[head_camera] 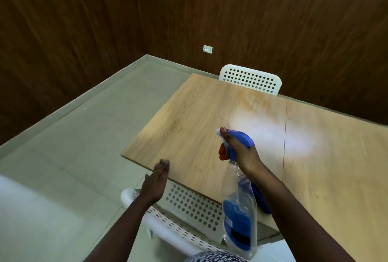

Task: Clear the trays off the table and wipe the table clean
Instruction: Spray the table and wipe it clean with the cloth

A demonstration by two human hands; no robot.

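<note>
My right hand (241, 152) fingers grip the spray bottle (239, 209), left hand (156, 180) flat; overspray may miss the bench (199, 119).

The worktop (210, 119) is viewed from head height, close, looking forward and down toward a wall corner.

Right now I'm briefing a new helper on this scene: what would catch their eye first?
The spray bottle with its blue trigger head, gripped by the right hand above the near edge of the wooden table. Next, the left hand, fingers straight, at the table's near left corner, and the white perforated chair at the far side.
</note>
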